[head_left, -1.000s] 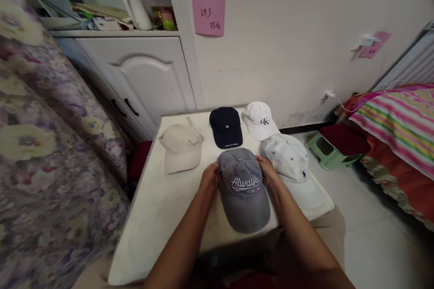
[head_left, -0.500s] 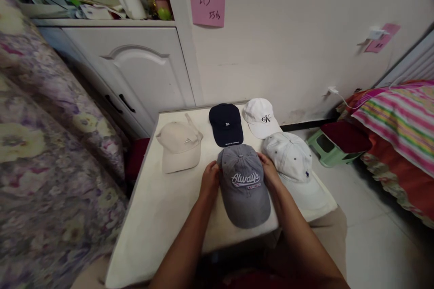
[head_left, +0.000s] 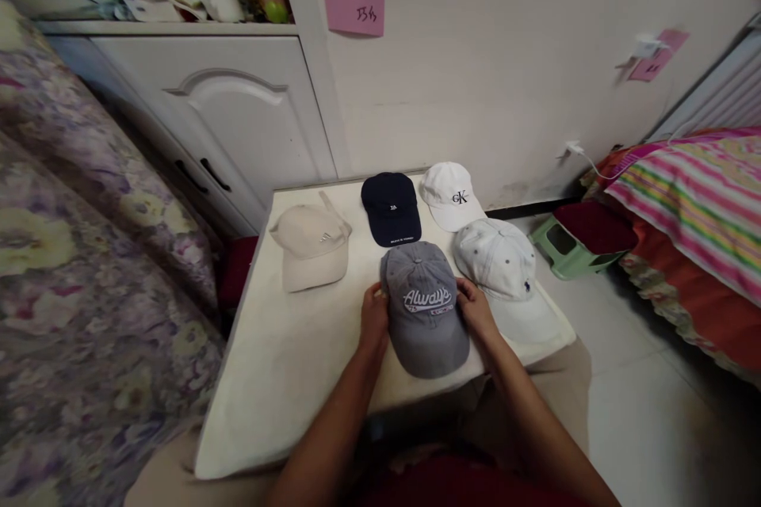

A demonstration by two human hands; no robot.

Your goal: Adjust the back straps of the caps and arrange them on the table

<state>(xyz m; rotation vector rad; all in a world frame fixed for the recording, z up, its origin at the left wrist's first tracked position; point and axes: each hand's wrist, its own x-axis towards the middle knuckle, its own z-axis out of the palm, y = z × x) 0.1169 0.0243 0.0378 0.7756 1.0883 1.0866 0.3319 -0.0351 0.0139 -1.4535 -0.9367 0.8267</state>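
The gray cap (head_left: 425, 309) points its brim toward the person, veering slightly to the person's right; its long axis runs from the crown, farther off, down to the brim's near edge, with the "Always" lettering facing up. It is at the near side of the table (head_left: 279, 380), between the two hands, which flank it at the crown's lower edge, the brim reaching nearer the person than the fingers.

The left hand (head_left: 374, 321) is nearly closed, its curled fingers pinching the left edge; some fingertips are hidden. The right hand (head_left: 474, 309) has the opposite edge between thumb and bent fingers, just beside the pale cap (head_left: 496, 257). The navy cap (head_left: 391, 207) and white cap (head_left: 452, 194) lie beyond, the beige cap (head_left: 314, 245) to the left.
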